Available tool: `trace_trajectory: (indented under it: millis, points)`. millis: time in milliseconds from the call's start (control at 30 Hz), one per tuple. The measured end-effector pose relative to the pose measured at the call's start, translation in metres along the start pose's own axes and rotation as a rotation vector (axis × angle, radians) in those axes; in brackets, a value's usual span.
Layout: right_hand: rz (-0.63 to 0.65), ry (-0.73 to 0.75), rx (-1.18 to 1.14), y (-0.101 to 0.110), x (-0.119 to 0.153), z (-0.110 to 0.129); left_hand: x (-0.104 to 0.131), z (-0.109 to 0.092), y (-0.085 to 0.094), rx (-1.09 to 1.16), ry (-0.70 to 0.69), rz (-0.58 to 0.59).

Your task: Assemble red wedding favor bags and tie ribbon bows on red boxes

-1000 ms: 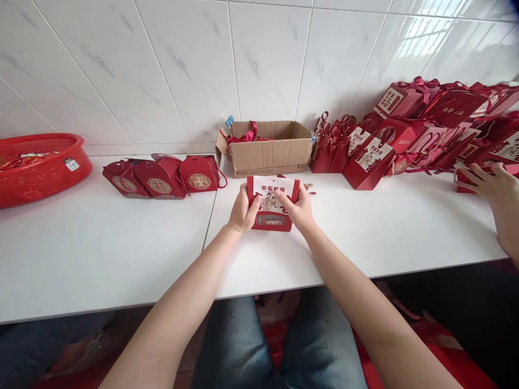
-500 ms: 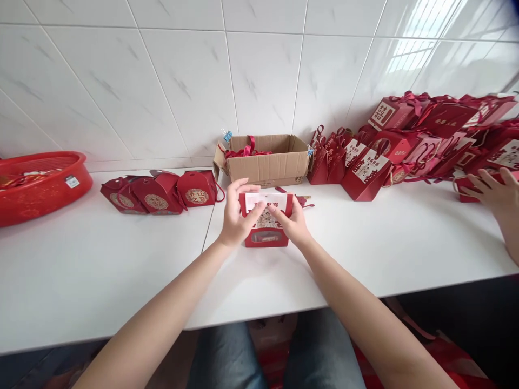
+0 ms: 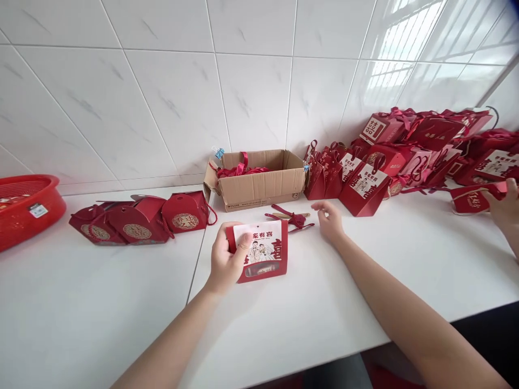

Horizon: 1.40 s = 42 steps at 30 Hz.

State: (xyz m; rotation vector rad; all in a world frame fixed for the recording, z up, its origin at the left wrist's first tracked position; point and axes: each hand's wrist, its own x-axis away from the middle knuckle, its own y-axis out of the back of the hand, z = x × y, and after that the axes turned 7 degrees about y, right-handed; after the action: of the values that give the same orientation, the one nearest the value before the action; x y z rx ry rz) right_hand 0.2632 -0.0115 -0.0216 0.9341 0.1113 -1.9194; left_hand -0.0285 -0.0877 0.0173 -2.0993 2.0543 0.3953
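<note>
A red gift box (image 3: 264, 251) with a white printed front and an oval window stands on the white table, tilted a little. My left hand (image 3: 229, 256) grips its left side, thumb across the printed front. My right hand (image 3: 330, 221) is off the box, to its right, with fingers loosely bent and nothing seen in them. Just left of that hand, behind the box, lies a small bundle of dark red ribbons (image 3: 297, 219) with a thin tan strip.
Against the tiled wall stands a cardboard box (image 3: 261, 186) with red ribbon inside. Three red boxes (image 3: 137, 220) and a red basin (image 3: 34, 210) are on the left. Finished-looking red boxes (image 3: 405, 146) pile up at right, where another person's hand (image 3: 505, 208) touches a red box (image 3: 472, 200).
My right hand has let go of the gift box and moved right toward the ribbons. My left hand keeps hold of it. The view has shifted.
</note>
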Motion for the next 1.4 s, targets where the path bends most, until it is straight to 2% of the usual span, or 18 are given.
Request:
trace_trajectory:
  millis: [67,133,267,333,467,600,700,800,900,1033,1100,1233,1300,1400]
  points:
    - [0.065,-0.023,0.056,0.001,0.006,-0.015,-0.003,0.001,0.003,0.051,0.084,0.031]
    - [0.104,-0.014,0.062,0.002,0.01,-0.014,-0.005,0.002,0.006,0.073,0.137,0.04]
    - [0.309,0.122,0.129,-0.006,0.017,0.01,-0.007,0.003,0.009,0.069,0.139,0.031]
    - [0.362,0.091,0.252,-0.015,0.022,0.022,-0.007,0.004,0.009,0.091,0.139,0.037]
    - [0.42,-0.098,0.38,-0.022,0.027,0.029,-0.006,0.004,0.01,0.107,0.151,0.037]
    - [0.504,-0.146,0.366,-0.008,0.022,0.029,-0.006,0.003,0.011,0.105,0.181,0.046]
    - [0.504,-0.124,0.452,-0.005,0.019,0.032,-0.005,0.001,0.011,0.112,0.189,0.057]
    - [0.481,-0.043,0.575,-0.014,0.019,0.033,-0.004,0.001,0.01,0.123,0.182,0.061]
    - [0.498,-0.042,0.577,-0.023,0.018,0.029,-0.004,0.001,0.009,0.132,0.187,0.069]
    - [0.488,-0.046,0.497,-0.019,0.016,0.027,-0.004,-0.001,0.007,0.119,0.181,0.056]
    - [0.381,-0.043,0.374,-0.012,0.015,0.034,-0.004,-0.003,0.006,0.11,0.178,0.056]
    - [0.074,-0.037,-0.102,0.001,0.018,0.065,-0.001,-0.01,0.004,0.093,0.183,0.062]
    - [0.041,0.013,-0.373,0.005,0.022,0.085,0.0,-0.013,0.003,0.085,0.173,0.064]
    - [0.101,0.14,-0.686,0.009,0.032,0.111,0.002,-0.014,0.003,0.07,0.136,0.059]
